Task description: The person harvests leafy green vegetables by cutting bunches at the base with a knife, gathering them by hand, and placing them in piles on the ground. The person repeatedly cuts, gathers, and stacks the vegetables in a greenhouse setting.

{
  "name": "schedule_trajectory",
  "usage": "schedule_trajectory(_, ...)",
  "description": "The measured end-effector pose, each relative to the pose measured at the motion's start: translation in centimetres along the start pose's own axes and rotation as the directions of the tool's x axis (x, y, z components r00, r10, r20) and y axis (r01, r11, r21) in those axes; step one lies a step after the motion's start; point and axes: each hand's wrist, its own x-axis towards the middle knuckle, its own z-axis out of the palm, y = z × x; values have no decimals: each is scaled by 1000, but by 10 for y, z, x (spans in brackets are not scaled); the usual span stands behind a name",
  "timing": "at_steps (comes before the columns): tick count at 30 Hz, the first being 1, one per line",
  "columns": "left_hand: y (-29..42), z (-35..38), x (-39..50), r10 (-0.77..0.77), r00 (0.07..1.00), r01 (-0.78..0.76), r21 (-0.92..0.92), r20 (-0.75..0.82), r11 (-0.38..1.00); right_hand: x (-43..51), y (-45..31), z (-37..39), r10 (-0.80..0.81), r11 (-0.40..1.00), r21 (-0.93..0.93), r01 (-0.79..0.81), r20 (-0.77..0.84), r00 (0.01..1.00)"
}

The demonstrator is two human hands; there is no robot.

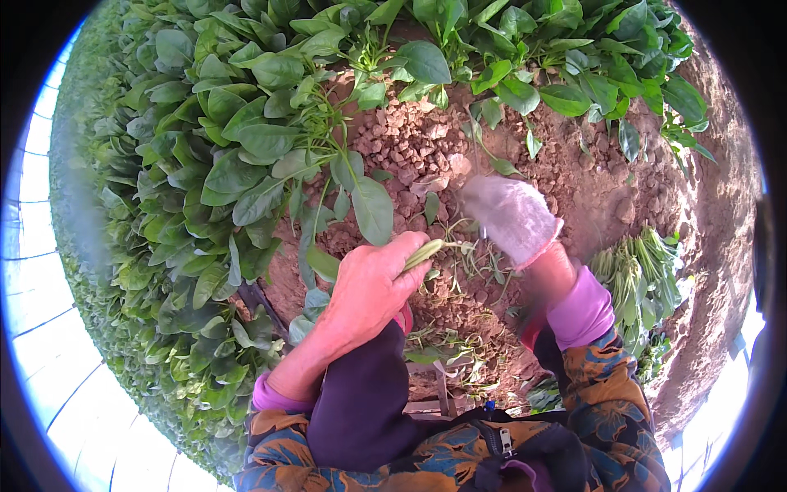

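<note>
My bare left hand [384, 273] grips a small spinach plant [424, 252] by its pale stems. The plant's root end points right, and a leaf sticks out on the hand's other side. My right hand [510, 215], in a whitish glove with a pink cuff, is blurred and closed just right of the root end. A thin metal tool [476, 150] seems to run through the gloved fist; its kind cannot be made out. Beneath both hands, trimmed leaves and stems [458, 353] litter the brown soil [430, 301].
Dense standing spinach [246, 141] fills the left side, and more spinach plants [553, 74] grow across the far side. A heap of pulled spinach [642, 283] lies to my right, stems towards the far side. Between my knees is a metal frame [441, 387]. Dry clods [406, 138] lie ahead.
</note>
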Motion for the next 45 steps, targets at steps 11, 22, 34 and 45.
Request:
schedule_trajectory(11,-29,-2,145,383,921,-148,848,-68,509,0,68,89,448,891,68,-449,22,894)
schedule_trajectory(22,-127,-31,163,265,960,-40,898,-86,438,4,55,105,557,496,788,-363,32,830)
schedule_trajectory(34,-174,-82,208,296,946,117,990,-133,73,-20,1,88,196,-340,887,-314,393,898)
schedule_trajectory(45,-179,-82,188,266,953,109,983,-146,149,-5,-2,100,424,104,942,-318,247,871)
